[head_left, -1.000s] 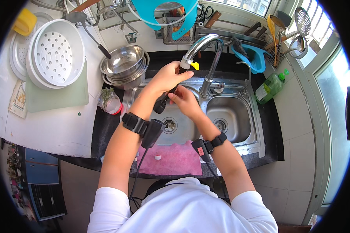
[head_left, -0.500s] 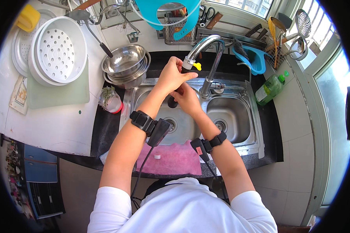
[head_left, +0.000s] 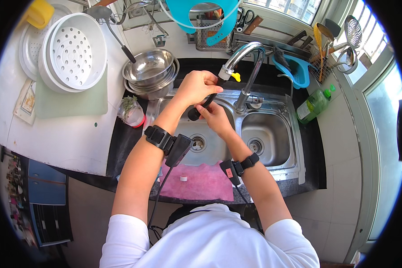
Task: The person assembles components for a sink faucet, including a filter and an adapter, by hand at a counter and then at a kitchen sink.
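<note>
Black cylindrical hose [head_left: 194, 114]: slanted over the stainless-steel sink's left basin [head_left: 216, 143], beneath the curved chrome spout [head_left: 241, 52].
Left hand [head_left: 195, 88]: grasped its upper end.
Right hand [head_left: 216, 118]: pinched it lower down.
Hose angle: lining up 2 hands seemed wisest to me.

Daylit window [head_left: 295, 8], pale tiled wall [head_left: 337, 178], blue cabinet [head_left: 47, 192]

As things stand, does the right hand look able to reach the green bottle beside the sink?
Probably yes: the way over the right basin to the green bottle looks free. The right hand holds the black tube, so it would likely need to let go first.
</note>
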`<state>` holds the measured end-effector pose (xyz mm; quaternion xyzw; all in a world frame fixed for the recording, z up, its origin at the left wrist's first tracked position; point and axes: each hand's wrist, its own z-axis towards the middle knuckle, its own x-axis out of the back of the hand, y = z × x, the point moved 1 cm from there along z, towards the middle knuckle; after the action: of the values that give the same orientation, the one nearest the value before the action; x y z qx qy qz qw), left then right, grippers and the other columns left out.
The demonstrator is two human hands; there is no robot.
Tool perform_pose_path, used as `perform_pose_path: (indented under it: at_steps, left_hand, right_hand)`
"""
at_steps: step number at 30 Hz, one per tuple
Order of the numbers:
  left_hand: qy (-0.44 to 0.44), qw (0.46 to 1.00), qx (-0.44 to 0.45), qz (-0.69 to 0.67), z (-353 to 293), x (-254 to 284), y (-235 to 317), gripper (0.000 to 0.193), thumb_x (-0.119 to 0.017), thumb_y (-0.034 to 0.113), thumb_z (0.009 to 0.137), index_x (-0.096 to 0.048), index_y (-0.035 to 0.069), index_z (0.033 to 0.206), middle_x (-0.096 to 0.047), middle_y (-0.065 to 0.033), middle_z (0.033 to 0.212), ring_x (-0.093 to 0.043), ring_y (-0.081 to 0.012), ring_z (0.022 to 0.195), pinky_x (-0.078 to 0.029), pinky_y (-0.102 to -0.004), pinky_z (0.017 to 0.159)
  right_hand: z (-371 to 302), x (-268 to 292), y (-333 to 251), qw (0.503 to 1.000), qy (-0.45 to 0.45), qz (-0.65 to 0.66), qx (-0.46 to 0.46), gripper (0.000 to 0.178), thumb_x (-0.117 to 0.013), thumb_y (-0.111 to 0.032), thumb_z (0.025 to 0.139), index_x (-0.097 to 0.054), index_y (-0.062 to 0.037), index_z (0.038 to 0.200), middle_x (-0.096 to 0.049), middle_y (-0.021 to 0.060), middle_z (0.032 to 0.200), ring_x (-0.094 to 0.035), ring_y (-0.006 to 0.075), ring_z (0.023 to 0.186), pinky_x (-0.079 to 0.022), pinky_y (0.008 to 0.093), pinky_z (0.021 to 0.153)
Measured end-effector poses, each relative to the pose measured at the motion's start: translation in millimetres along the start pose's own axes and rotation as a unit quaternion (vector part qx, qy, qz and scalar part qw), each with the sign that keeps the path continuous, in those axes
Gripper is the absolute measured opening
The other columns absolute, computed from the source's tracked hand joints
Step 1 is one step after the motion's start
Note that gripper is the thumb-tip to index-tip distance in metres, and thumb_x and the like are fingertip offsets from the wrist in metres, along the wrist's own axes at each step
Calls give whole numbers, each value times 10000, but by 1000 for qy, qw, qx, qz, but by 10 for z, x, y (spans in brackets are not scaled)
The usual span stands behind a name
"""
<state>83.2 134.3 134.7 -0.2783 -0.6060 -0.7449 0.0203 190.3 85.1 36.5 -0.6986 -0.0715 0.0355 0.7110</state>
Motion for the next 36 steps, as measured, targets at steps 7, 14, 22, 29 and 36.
perform_pose_path:
  at_steps: [7, 14, 22, 29, 36]
  left_hand:
    - [-8, 999, -30, -34, -36, -75, -86, 256, -697, 115, 807, -571, -23, 983, -639, -75, 882, -609, -129, 812, -493, -279, 750]
    - [-36, 987, -46, -152, -69, -180, -127, 182, -564, 15, 877, -496, -38, 1036, -615, -92, 923, -609, -148, 844, -491, -275, 792]
    - [-42, 991, -28, -120, -107, -204, -291, 149, -551, -6, 874, -522, -19, 1020, -583, -52, 894, -609, -135, 852, -486, -263, 781]
    - [-33, 991, -39, -124, -127, -244, -265, 118, -546, 13, 884, -514, -11, 995, -583, -57, 911, -621, -144, 877, -484, -273, 799]
    - [-54, 976, -63, -202, -63, -198, -347, 196, -533, 56, 912, -503, -16, 1092, -573, -55, 962, -606, -143, 905, -475, -275, 821]
  right_hand:
    - [-9, 103, 55, 997, -56, -41, 27, 217, -569, -233, 915, -592, -26, 976, -659, 15, 853, -518, 72, 648, -438, 226, 591]
    - [-60, 179, 390, 993, -58, -102, 25, 350, -642, -356, 861, -535, -45, 980, -513, 4, 652, -477, 80, 562, -409, 244, 536]
    - [-7, 87, 264, 970, 22, -227, 88, 442, -662, -371, 791, -486, -27, 1005, -641, 173, 816, -622, 378, 750, -476, 419, 664]
    - [61, 95, 363, 943, 26, -317, 97, 401, -656, -326, 778, -511, -34, 1011, -654, 156, 871, -630, 362, 783, -496, 438, 668]
    - [144, 225, 169, 886, 14, -445, 131, 417, -638, -334, 787, -507, -9, 1013, -642, 163, 786, -631, 350, 692, -504, 431, 601]
